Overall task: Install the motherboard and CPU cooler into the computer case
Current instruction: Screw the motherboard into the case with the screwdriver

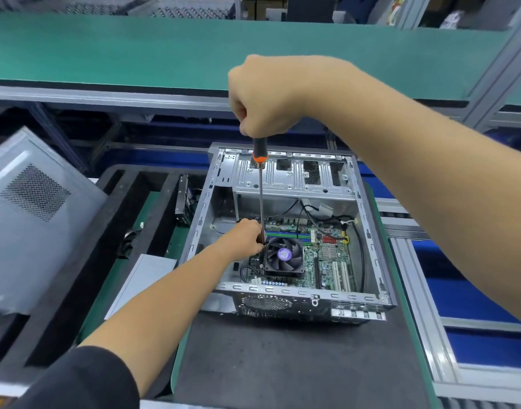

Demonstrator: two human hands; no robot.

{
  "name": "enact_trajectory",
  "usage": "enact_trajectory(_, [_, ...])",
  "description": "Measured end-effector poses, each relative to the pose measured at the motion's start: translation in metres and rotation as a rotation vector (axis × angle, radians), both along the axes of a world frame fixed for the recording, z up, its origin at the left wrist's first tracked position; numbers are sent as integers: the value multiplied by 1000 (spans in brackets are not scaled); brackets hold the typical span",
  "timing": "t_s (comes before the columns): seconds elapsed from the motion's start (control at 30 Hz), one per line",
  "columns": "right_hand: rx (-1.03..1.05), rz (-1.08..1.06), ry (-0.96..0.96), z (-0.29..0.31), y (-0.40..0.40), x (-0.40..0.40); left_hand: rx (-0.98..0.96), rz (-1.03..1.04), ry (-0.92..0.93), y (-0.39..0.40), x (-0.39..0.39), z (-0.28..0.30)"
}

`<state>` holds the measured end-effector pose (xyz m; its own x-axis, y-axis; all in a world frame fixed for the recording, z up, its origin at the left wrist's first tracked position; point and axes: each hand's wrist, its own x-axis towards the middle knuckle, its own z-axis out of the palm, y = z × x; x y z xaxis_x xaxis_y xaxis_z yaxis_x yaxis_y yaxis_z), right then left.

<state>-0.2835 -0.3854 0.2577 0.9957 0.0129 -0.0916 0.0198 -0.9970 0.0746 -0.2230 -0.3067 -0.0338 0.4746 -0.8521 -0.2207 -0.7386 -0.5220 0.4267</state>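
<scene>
**Screwdriver upright at cooler corner**

Right hand fisted round the handle of the screwdriver. Left hand pinching the shaft low down. Just beyond those fingertips: CPU cooler, seated on the motherboard inside the open computer case.

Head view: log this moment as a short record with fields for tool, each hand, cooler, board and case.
tool: long screwdriver, upright, tip at the cooler's far-left corner
right hand: grips the handle from above
left hand: pinches the shaft low down, near the tip
cooler: fan cooler sits on the motherboard
case: open computer case, board inside
</scene>
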Motion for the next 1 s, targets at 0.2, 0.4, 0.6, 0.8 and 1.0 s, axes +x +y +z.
enact_trajectory(0.2, [0, -23, 49, -3, 5, 11, 6, 8, 12, 1, 1, 0])
enact_trajectory(0.4, [-1, 12, 132, 8, -6, 9, 36, 10, 14, -1, 2, 0])
enact_trajectory(0.6, [51, -82, 18, -2, -12, 13, 38, 29, 57, -1, 3, -2])
enact_trajectory(0.8, [37, -140, 78, 0, -23, 10, 6, 60, 118, 0, 2, -3])
enact_trajectory(1.0, [107, -28, 127, 8, -24, 5, 25, 88, 125, 1, 3, -4])
